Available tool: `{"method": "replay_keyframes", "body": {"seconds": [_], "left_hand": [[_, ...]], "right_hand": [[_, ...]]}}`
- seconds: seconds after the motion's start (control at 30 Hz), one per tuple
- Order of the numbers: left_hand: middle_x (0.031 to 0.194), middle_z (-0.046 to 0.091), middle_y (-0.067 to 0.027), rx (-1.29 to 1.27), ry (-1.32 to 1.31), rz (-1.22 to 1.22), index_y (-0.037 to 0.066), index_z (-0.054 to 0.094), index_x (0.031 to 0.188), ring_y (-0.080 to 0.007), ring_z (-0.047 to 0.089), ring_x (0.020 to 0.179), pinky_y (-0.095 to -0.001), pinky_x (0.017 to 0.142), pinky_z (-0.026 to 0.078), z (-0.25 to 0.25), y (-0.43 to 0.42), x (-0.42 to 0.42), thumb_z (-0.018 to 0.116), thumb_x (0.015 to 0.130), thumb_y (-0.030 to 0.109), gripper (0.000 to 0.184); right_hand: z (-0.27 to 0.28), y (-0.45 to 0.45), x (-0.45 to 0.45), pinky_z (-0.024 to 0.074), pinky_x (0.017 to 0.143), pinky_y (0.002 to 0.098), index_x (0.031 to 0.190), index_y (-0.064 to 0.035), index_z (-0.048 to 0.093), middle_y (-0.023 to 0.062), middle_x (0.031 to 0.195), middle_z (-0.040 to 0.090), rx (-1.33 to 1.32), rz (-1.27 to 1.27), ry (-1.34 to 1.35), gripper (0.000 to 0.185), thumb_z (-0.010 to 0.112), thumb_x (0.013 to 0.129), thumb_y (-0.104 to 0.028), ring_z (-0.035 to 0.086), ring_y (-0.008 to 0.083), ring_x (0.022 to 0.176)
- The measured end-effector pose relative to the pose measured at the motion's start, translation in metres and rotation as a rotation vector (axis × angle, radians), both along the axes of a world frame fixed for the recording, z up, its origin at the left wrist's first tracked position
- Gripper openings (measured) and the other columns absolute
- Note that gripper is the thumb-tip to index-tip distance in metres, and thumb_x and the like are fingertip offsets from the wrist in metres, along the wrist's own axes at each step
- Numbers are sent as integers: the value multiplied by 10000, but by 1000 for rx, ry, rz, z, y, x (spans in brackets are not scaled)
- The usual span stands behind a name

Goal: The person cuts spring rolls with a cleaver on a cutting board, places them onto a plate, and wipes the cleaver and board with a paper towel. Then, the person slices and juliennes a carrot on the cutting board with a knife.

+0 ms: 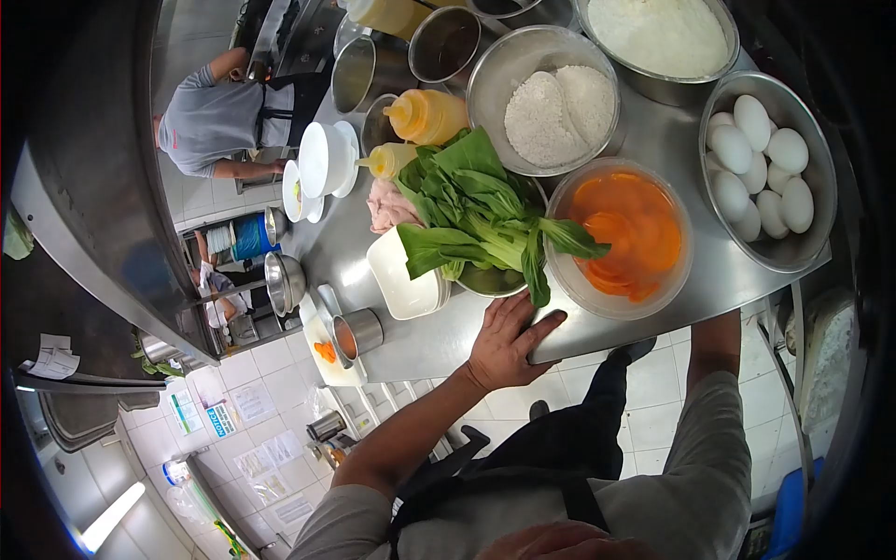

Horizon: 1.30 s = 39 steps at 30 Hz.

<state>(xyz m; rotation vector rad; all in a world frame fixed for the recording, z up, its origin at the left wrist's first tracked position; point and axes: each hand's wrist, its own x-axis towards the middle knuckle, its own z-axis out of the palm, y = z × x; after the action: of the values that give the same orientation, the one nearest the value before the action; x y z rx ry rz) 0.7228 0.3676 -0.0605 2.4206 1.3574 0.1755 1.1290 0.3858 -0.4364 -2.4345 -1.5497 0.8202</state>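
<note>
My left hand (511, 341) rests on the front edge of the steel table (429, 345), fingers apart, thumb to the right, holding nothing. Just beyond its fingertips, leafy green vegetables (476, 201) spill over a metal bowl. Right of them stands a clear tub (621, 238) with orange slices in liquid. My right forearm reaches the table's front edge near the right corner; the hand itself is hidden there. A metal bowl of white eggs (773, 168) sits above that corner. White rectangular dishes (408, 271) are stacked left of the greens, beside some pale pink meat (392, 205).
Flour bowl (560, 103), another bowl of white powder (658, 37), squeeze bottles (427, 117) and metal pots (443, 45) crowd the far side. White bowls (327, 159) and a metal cup (357, 336) stand left. A person in grey (219, 121) is across the room, another person (224, 294) farther off.
</note>
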Motion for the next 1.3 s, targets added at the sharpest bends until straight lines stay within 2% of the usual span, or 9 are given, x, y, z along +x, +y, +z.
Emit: {"method": "replay_keyframes", "body": {"seconds": [0.83, 0.9, 0.97, 1.0, 1.07, 1.1, 1.13, 1.23, 1.3], "left_hand": [[1647, 471, -175, -53, -23, -4, 235, 593, 1555, -400, 370, 1606, -606, 1299, 290, 13, 0, -2, 991, 690, 370, 961], [1648, 470, -167, -48, -41, -20, 230, 586, 1560, -394, 362, 1611, -608, 1310, 281, 14, -1, -3, 989, 692, 368, 967], [1661, 458, -160, -47, -64, -15, 217, 576, 1567, -386, 352, 1616, -608, 1322, 267, 18, -3, -5, 983, 701, 357, 967], [1672, 447, -160, -44, -79, -22, 211, 570, 1572, -382, 348, 1619, -604, 1326, 259, 17, -4, -6, 978, 707, 353, 967], [1698, 417, -162, -42, -107, -38, 192, 550, 1583, -371, 321, 1633, -595, 1338, 229, 17, -6, -9, 947, 749, 359, 939], [1698, 417, -162, -31, -127, -35, 192, 550, 1583, -371, 321, 1633, -595, 1338, 229, 16, -7, -11, 947, 749, 359, 939], [1699, 413, -165, -23, -121, -44, 187, 547, 1583, -372, 310, 1636, -597, 1339, 224, 15, -8, -12, 935, 763, 368, 925], [1705, 395, -169, 3, -146, -65, 169, 542, 1579, -373, 271, 1648, -600, 1343, 204, 11, -10, -19, 906, 795, 390, 892], [1704, 386, -175, 9, -159, -69, 166, 537, 1582, -375, 253, 1651, -600, 1350, 180, 6, -15, -23, 899, 799, 407, 896]], "right_hand": [[-7, 65, -2, 591, 1015, 468, 1404, -1, 662, 279, 1315, 731, 128, -13, -14, 403, 620, 1053, -195, 747, 394, 1147], [4, 58, -10, 591, 1015, 468, 1409, 0, 659, 280, 1315, 731, 245, -58, 100, 405, 618, 1055, -193, 749, 394, 1145], [10, 29, -15, 591, 1015, 468, 1413, 0, 656, 282, 1316, 731, 476, -196, 523, 407, 616, 1057, -192, 750, 395, 1144], [18, 2, -19, 591, 1015, 468, 1416, 1, 655, 283, 1316, 731, 544, -270, 752, 408, 615, 1058, -191, 751, 395, 1143], [133, -41, -53, 574, 1036, 493, 1487, 60, 560, 359, 1353, 686, 411, -151, 258, 492, 590, 1042, -148, 715, 490, 1204], [145, -76, -60, 490, 1160, 478, 1566, 110, 467, 374, 1496, 598, 259, -217, 215, 596, 587, 1020, -94, 609, 536, 1361], [173, -107, -70, 542, 1074, 512, 1573, 60, 480, 381, 1409, 647, 255, -181, 243, 602, 561, 995, -87, 651, 539, 1292], [173, -216, -67, 509, 1139, 453, 1588, 52, 469, 328, 1452, 650, 216, -114, 478, 621, 552, 975, 7, 656, 429, 1358], [264, -241, -94, 505, 1129, 414, 1537, 46, 516, 248, 1355, 701, 115, -76, 628, 579, 535, 958, 30, 676, 319, 1296]]}}
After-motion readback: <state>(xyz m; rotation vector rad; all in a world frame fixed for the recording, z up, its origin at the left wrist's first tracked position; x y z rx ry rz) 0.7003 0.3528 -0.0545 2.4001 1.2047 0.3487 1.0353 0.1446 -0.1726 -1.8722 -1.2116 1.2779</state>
